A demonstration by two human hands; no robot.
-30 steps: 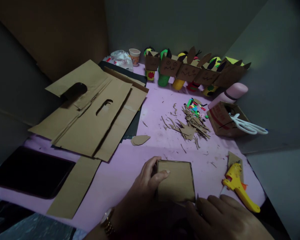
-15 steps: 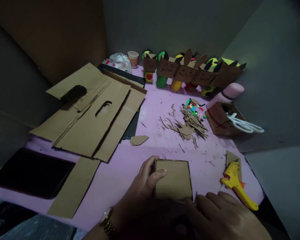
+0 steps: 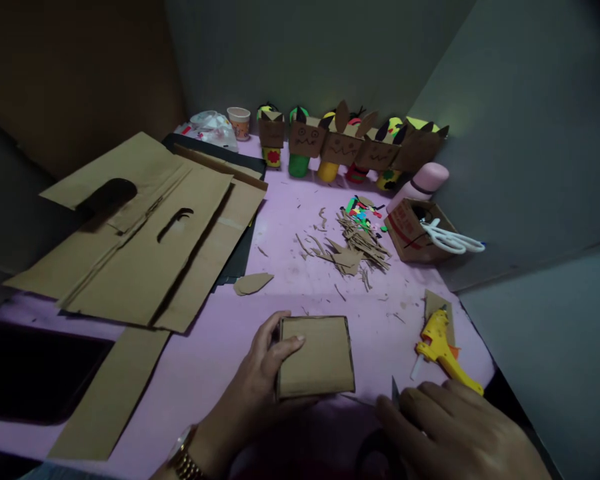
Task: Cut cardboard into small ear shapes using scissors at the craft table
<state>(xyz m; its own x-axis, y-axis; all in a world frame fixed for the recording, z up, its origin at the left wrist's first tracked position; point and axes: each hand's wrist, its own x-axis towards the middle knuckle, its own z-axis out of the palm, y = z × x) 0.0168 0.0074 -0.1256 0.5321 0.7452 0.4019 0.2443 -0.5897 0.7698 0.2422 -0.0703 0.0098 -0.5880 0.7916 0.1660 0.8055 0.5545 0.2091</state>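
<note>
My left hand (image 3: 264,367) grips a square cardboard box (image 3: 317,357), its thumb lying on the flat top face and its fingers round the left side. The box has dark edges and is tilted toward me. To the right of the box, my right hand (image 3: 445,427) is closed round scissors (image 3: 395,392). One pointed blade sticks up between its fingers, and a dark handle loop shows dimly below. The scissors are apart from the box. A yellow glue gun (image 3: 443,343) lies beyond the right hand on a cardboard piece.
Flattened cardboard sheets (image 3: 150,247) cover the left side, near a dark tablet-like slab (image 3: 40,373). Cardboard scraps (image 3: 355,247) lie mid-table. Animal-faced cardboard boxes on coloured cups (image 3: 343,147) line the back wall. A pink bottle (image 3: 427,180) and a box with white cable (image 3: 413,230) stand right.
The view has swung right, so the whole scene sits further left. My right hand with the scissors has drawn away from the box's near right corner. The left hand keeps its grip.
</note>
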